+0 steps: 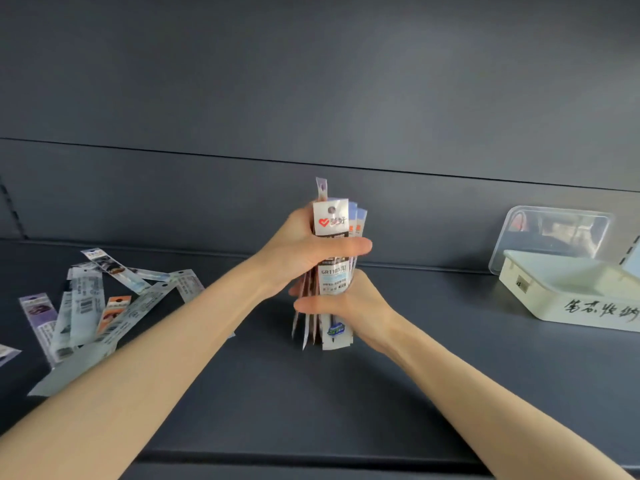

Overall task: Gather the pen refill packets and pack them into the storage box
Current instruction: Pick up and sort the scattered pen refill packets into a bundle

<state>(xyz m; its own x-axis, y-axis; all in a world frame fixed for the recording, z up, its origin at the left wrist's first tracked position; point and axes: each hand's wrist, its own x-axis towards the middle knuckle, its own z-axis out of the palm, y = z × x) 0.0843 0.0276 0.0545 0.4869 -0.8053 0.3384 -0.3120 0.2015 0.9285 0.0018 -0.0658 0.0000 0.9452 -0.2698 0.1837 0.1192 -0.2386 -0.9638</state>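
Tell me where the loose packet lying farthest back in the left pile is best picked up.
The packet lies flat and thin, its other end crossing neighbours. Its header end sticks out clear of the pile toward the back left, so probably pinch the long edges there, coming from above. The left hand and right hand both grip the bundle.

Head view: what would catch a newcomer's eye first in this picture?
An upright bundle of refill packets at the centre, gripped by the left hand above and the right hand below. Loose packets lie scattered on the left; an open storage box stands at the right.
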